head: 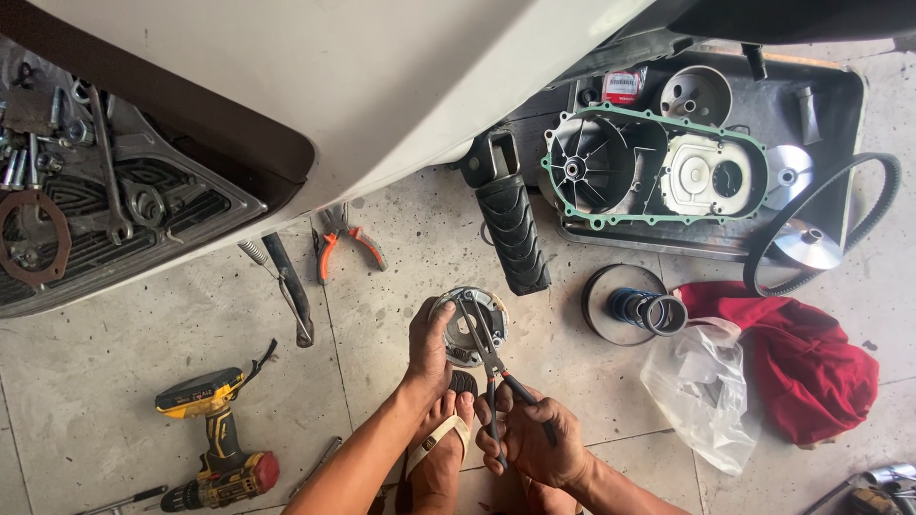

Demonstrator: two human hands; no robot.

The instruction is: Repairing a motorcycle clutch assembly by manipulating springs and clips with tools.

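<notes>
Beneath the white body panel of a scooter (pixel 334 76), on a tiled concrete floor (pixel 114 343), a person works on a round metal clutch assembly (pixel 468 329) that sits tilted on the ground just ahead of a sandalled foot (pixel 444 434). The assembly lies directly forward of both hands, and the left hand (pixel 427 348) is the nearer, its fingers curled around the near-left rim to steady it. The right hand (pixel 530 434) sits farther back, fingers closed around the dark handles of long-nosed pliers (pixel 489 358), whose long axis runs diagonally from that hand up and leftward, the tips resting on the face of the assembly. Well apart to the left lie a yellow cordless drill (pixel 215 439) and orange-handled pliers (pixel 343 238); to the right, a spring-topped pulley (pixel 630 305), a clear plastic bag (pixel 701 391) and a red cloth (pixel 801 362).
</notes>
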